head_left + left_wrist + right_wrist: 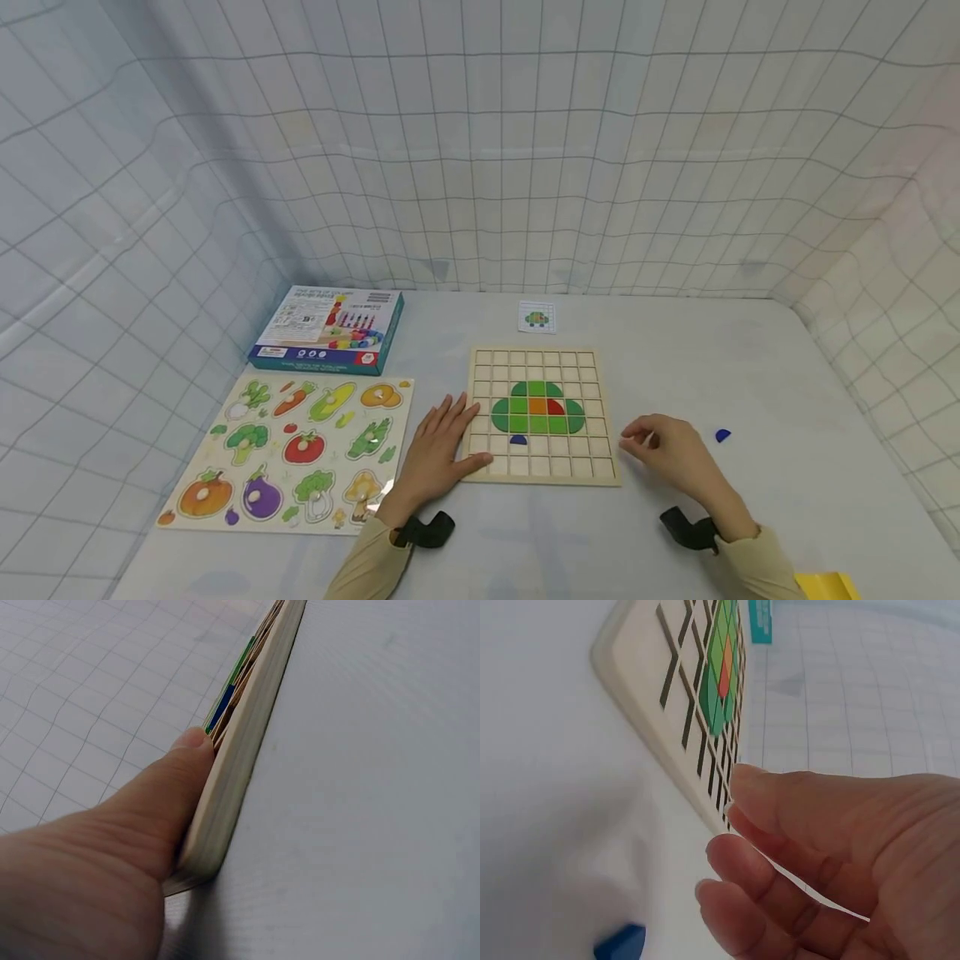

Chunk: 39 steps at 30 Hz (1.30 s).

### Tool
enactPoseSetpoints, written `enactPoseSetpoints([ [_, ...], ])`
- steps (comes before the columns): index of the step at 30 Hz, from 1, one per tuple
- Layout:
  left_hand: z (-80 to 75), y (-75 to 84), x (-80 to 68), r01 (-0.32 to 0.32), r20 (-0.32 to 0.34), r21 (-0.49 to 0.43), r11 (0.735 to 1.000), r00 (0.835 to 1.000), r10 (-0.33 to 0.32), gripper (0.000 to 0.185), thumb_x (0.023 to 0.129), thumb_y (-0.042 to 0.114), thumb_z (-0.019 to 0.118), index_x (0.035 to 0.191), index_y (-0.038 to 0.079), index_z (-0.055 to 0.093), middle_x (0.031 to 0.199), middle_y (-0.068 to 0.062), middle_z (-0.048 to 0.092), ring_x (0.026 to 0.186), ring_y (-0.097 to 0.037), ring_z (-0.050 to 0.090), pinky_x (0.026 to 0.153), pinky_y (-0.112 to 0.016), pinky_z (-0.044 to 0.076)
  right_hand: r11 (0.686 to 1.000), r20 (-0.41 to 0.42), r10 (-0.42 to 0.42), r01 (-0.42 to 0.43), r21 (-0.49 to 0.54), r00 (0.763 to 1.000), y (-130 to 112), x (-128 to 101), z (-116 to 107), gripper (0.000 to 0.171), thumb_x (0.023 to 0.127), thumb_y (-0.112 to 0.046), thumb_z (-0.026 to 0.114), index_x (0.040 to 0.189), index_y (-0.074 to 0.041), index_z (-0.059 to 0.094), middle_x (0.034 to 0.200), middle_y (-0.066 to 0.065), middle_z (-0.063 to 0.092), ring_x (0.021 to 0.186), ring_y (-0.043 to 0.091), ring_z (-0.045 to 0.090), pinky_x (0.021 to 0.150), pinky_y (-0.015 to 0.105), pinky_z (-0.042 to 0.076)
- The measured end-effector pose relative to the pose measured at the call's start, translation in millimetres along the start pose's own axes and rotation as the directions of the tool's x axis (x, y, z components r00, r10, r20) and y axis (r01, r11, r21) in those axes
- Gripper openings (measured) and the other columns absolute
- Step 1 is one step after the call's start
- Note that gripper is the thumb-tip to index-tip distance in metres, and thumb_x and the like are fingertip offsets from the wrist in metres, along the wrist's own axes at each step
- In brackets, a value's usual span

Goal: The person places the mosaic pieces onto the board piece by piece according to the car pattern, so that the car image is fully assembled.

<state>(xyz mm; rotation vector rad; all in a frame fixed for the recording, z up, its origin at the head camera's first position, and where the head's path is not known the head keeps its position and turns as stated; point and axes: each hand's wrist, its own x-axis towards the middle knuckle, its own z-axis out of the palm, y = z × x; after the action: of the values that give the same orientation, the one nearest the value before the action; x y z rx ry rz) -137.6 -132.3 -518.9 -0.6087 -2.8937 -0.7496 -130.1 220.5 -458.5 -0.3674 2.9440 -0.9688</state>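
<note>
A wooden grid board (540,481) lies on the table with green, orange and red tiles forming a picture near its middle. One blue half-round tile (518,439) sits in a square below the green ones. My left hand (437,454) rests on the board's left edge, fingers spread and thumb over the lower left corner. Just off the board's right edge is my right hand (671,450), its fingers loosely bent; no piece shows between thumb and fingertips. A second blue half-round tile (722,435) lies on the table to the right of that hand.
Behind the board lies a small pattern card (537,317). On the left are a vegetable puzzle board (285,454) and a toy box (326,329) behind it. A yellow object (827,586) shows at the lower right edge. Grid-patterned cloth (540,167) surrounds the table.
</note>
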Motion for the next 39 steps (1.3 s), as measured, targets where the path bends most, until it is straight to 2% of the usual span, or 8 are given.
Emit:
enactPoseSetpoints([
  [6, -0.5, -0.5, -0.9, 0.003, 0.001, -0.008, 1.0, 1.0, -0.003, 0.079, 0.085, 0.058, 0.06, 0.147, 0.013, 0.038, 0.153, -0.009, 0.028, 0.142, -0.027, 0.013, 0.113, -0.045, 0.01, 0.995, 0.025, 0.082, -0.08, -0.06, 0.996, 20.3, -15.8, -18.5, 0.004, 0.084, -0.013, 0.071, 0.085, -0.009, 0.071, 0.072, -0.006, 0.056, 0.064, 0.012, 0.049, 0.053, 0.026, 0.041],
  [13, -1.0, -0.7, -1.3, -0.002, 0.001, -0.003, 1.0, 1.0, 0.002, 0.079, 0.085, 0.058, 0.06, 0.147, 0.014, 0.038, 0.153, -0.009, 0.027, 0.142, -0.026, 0.013, 0.113, -0.044, 0.009, 0.984, 0.058, 0.167, -0.164, -0.064, 0.984, 27.2, -27.5, -20.6, 0.008, 0.082, -0.012, 0.074, 0.087, -0.008, 0.07, 0.07, -0.006, 0.053, 0.064, 0.013, 0.048, 0.052, 0.026, 0.039],
  [19, -1.6, 0.1, 0.0, -0.003, 0.002, -0.011, 1.0, 1.0, 0.003, 0.078, 0.086, 0.058, 0.059, 0.147, 0.014, 0.039, 0.153, -0.009, 0.028, 0.142, -0.028, 0.014, 0.113, -0.046, 0.01, 0.982, 0.043, 0.179, -0.175, -0.077, 0.983, 27.5, -28.6, -21.1, 0.009, 0.081, -0.013, 0.074, 0.087, -0.009, 0.07, 0.074, -0.006, 0.058, 0.066, 0.013, 0.051, 0.054, 0.029, 0.041],
  [24, -1.2, -0.5, -0.1, 0.015, 0.027, 0.0, 1.0, 1.0, -0.015, 0.079, 0.085, 0.059, 0.058, 0.148, 0.015, 0.037, 0.154, -0.007, 0.025, 0.143, -0.024, 0.01, 0.114, -0.043, 0.008, 0.979, -0.003, 0.178, -0.178, -0.097, 0.984, 27.9, -26.7, -20.9, 0.015, 0.081, -0.017, 0.076, 0.09, -0.007, 0.068, 0.073, -0.006, 0.058, 0.065, 0.013, 0.052, 0.053, 0.029, 0.04],
  [27, -0.1, -1.0, -0.1, 0.017, 0.027, 0.001, 1.0, 0.999, -0.017, 0.08, 0.085, 0.059, 0.058, 0.148, 0.015, 0.037, 0.154, -0.006, 0.026, 0.143, -0.023, 0.01, 0.114, -0.042, 0.008, 0.976, -0.001, 0.194, -0.193, -0.104, 0.981, 29.2, -24.8, -20.1, 0.018, 0.08, -0.018, 0.076, 0.092, -0.006, 0.069, 0.073, -0.006, 0.057, 0.064, 0.013, 0.051, 0.052, 0.03, 0.04],
  [32, -0.3, -0.1, 0.3, 0.021, 0.033, 0.002, 1.0, 0.999, -0.021, 0.08, 0.085, 0.06, 0.058, 0.148, 0.015, 0.037, 0.154, -0.006, 0.026, 0.143, -0.022, 0.01, 0.114, -0.042, 0.007, 0.975, 0.017, 0.206, -0.204, -0.087, 0.978, 32.3, -23.2, -16.5, 0.014, 0.08, -0.017, 0.076, 0.089, -0.007, 0.071, 0.072, -0.006, 0.057, 0.063, 0.013, 0.049, 0.053, 0.03, 0.039],
  [39, -0.9, -0.4, -0.6, 0.017, 0.027, 0.005, 1.0, 0.999, -0.018, 0.08, 0.085, 0.059, 0.059, 0.148, 0.015, 0.037, 0.154, -0.006, 0.026, 0.143, -0.023, 0.01, 0.114, -0.042, 0.007, 0.982, 0.025, 0.177, -0.175, -0.069, 0.984, 26.2, -20.2, -10.2, 0.008, 0.078, -0.012, 0.076, 0.083, -0.011, 0.07, 0.068, -0.006, 0.056, 0.062, 0.012, 0.049, 0.055, 0.03, 0.04],
])
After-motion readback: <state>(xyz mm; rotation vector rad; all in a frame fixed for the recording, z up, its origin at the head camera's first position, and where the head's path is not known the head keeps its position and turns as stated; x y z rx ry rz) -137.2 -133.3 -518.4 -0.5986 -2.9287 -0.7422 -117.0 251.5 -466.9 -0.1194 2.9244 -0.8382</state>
